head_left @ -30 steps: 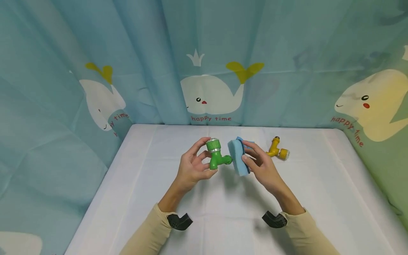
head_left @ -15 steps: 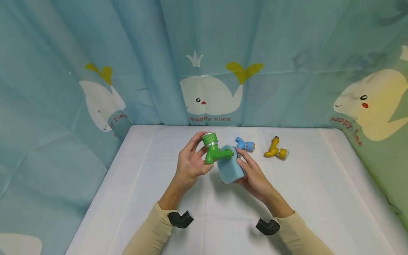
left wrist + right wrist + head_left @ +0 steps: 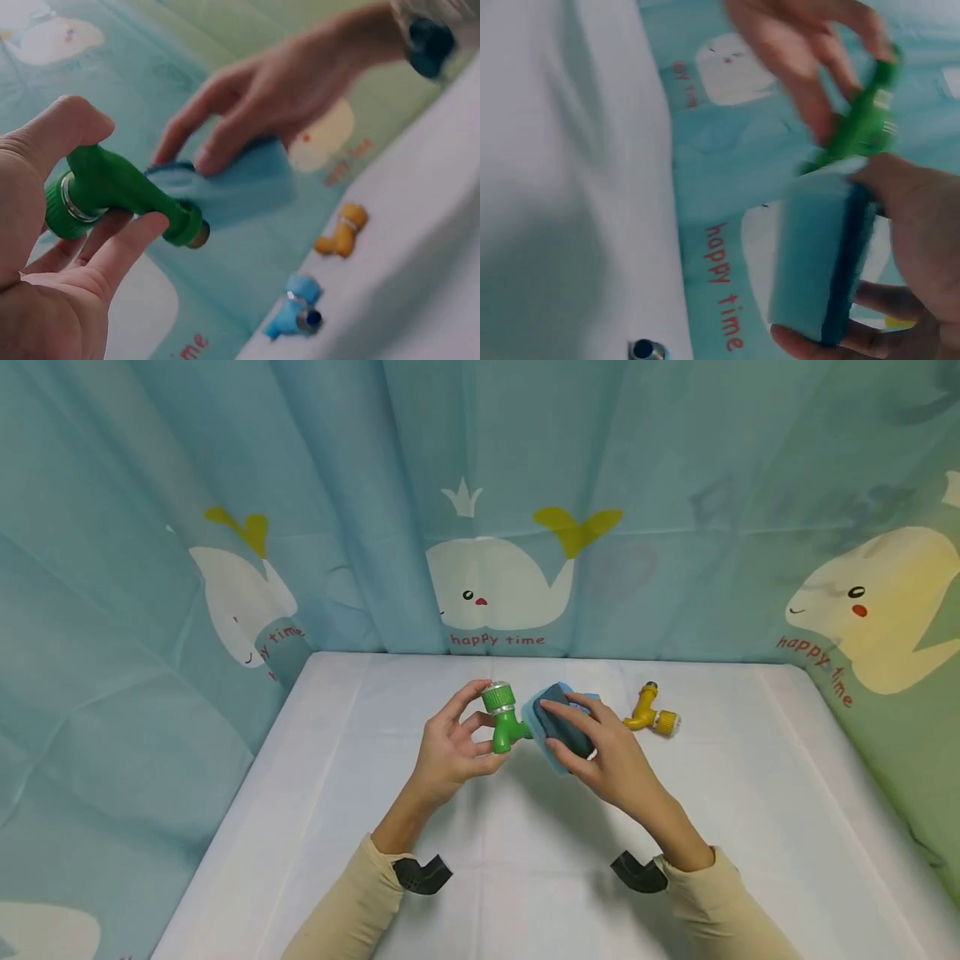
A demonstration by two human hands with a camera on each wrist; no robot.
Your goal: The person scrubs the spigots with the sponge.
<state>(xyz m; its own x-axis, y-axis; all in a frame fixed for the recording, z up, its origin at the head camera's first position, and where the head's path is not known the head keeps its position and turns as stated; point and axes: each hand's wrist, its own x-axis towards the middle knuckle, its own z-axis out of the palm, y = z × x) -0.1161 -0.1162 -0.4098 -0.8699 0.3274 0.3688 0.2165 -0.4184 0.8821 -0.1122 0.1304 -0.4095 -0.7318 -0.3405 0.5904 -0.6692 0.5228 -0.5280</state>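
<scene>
My left hand grips a green faucet between thumb and fingers, knob end up, above the table. In my right hand is a light-blue sponge with a dark-blue scouring side, pinched between thumb and fingers. The sponge stands against or very close to the faucet's side pipe in the head view, and its soft side faces the faucet. From the left wrist view, the pipe's threaded end shows in front of the sponge; contact cannot be told there.
A yellow faucet lies on the white table to the right. Behind the sponge lies a blue faucet, mostly covered in the head view. A whale-printed curtain rises along the table's back and sides.
The sponge has turned about the green faucet's pipe: its soft face showed half a second ago, its dark side shows now. The blue faucet came into sight, then was covered again.
</scene>
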